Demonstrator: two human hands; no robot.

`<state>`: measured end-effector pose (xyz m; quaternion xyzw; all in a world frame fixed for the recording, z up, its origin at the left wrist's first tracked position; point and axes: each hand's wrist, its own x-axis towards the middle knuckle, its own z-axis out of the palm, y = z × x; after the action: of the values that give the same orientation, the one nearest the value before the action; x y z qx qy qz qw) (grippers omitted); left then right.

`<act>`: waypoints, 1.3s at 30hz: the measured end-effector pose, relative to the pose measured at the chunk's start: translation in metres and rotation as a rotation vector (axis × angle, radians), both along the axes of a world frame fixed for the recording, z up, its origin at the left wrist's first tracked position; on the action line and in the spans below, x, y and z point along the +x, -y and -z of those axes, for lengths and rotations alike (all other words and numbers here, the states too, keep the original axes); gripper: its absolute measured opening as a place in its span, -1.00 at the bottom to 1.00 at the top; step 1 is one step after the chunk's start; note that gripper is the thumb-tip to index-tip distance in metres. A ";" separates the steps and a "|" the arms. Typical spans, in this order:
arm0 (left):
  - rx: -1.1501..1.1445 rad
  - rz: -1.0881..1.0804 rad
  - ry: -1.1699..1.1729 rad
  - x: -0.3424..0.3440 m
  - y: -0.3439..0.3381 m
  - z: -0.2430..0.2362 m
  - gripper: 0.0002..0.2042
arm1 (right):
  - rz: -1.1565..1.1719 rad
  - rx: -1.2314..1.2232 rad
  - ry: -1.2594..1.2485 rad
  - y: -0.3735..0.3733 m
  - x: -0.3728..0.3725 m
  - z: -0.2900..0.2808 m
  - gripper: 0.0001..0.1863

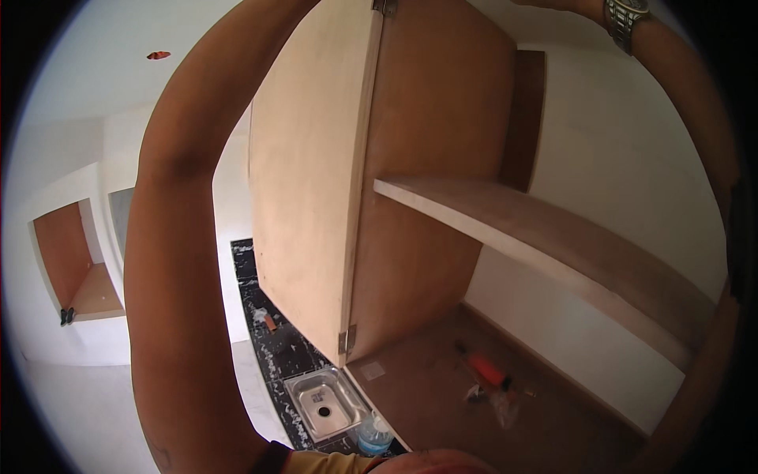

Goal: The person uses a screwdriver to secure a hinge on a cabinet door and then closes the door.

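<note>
Both my arms are raised. My left arm point(178, 261) rises along the left side, and its hand is beyond the top edge, near the top of a pale wooden cabinet door point(308, 189). At the upper right, only the edge of my right hand point(564, 6) shows above the wrist, which wears a metal watch point(626, 17). Its fingers are out of view, so what it holds or touches is hidden. The door stands swung out on metal hinges, the lower hinge point(347, 340) beside the brown side panel point(434, 134). A wooden shelf point(545, 229) crosses inside the cabinet.
On the brown cabinet floor point(426, 411) lie a red cylindrical tool point(488, 370) and a crumpled clear plastic bag point(505, 407). Below the door are a dark marbled counter point(276, 347), a steel sink point(322, 403) and a clear plastic bottle point(374, 436). A wall niche point(71, 257) is at left.
</note>
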<state>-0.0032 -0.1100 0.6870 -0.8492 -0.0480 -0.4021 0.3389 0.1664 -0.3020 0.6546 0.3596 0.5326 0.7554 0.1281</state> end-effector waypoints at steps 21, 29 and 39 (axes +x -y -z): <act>-0.259 0.476 0.198 0.046 0.014 0.326 -0.23 | 0.151 0.025 0.137 0.008 -0.011 -0.013 -0.56; -0.269 0.489 0.263 0.064 -0.017 0.344 -0.53 | 0.326 0.059 -0.017 0.004 -0.032 0.009 -0.58; -0.339 0.529 0.294 0.067 -0.010 0.344 -0.61 | -0.020 -0.344 -0.523 0.003 -0.043 -0.015 -0.70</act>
<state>0.0642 -0.1001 0.3425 -0.8096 0.0594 -0.5802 0.0668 0.1238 -0.3048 0.6699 0.5094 0.6710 0.5374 0.0381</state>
